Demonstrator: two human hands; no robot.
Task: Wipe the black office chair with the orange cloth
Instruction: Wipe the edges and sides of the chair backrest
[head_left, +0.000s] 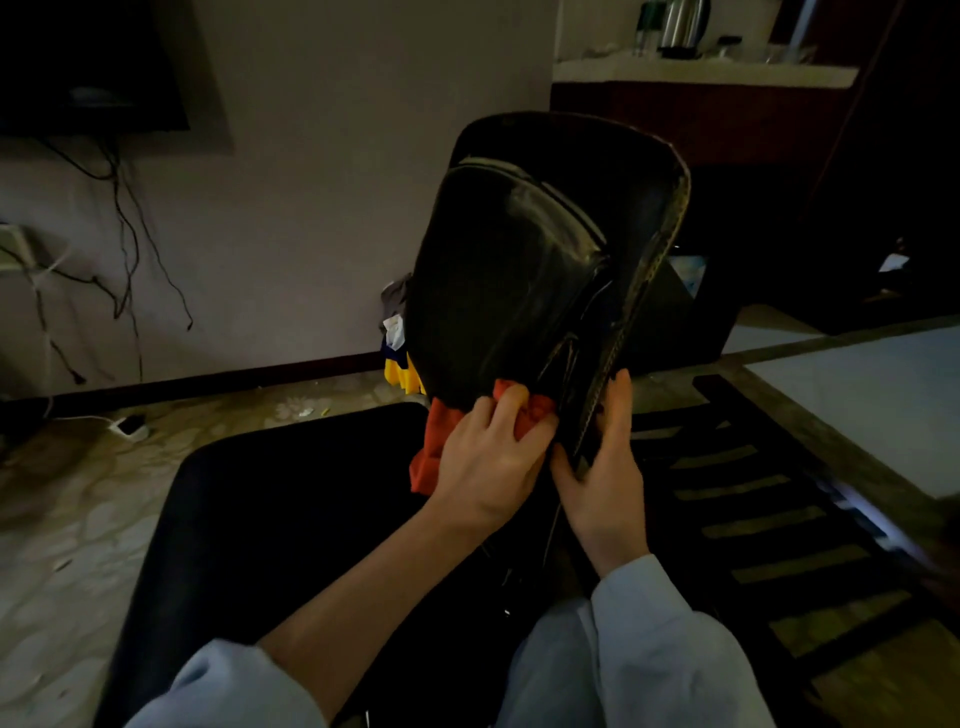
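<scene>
Head view. The black office chair (467, 312) stands directly in front of the person, its backrest (545, 218) upright and turned slightly, its seat (291, 519) below and nearer the camera. The left hand (493, 447) clutches the bunched orange cloth (434, 441) and presses it against the bottom of the backrest, just above the seat. The right hand (602, 467) is clamped on the backrest's lower side edge, thumb in front and fingers behind, apparently to steady it. The two hands sit close together but apart, with the edge between them. The wiping appears to be under way at the foot of the backrest. The dim light hides any difference between cleaned and uncleaned surfaces, so how much of the backrest and seat remains to wipe cannot be told.
</scene>
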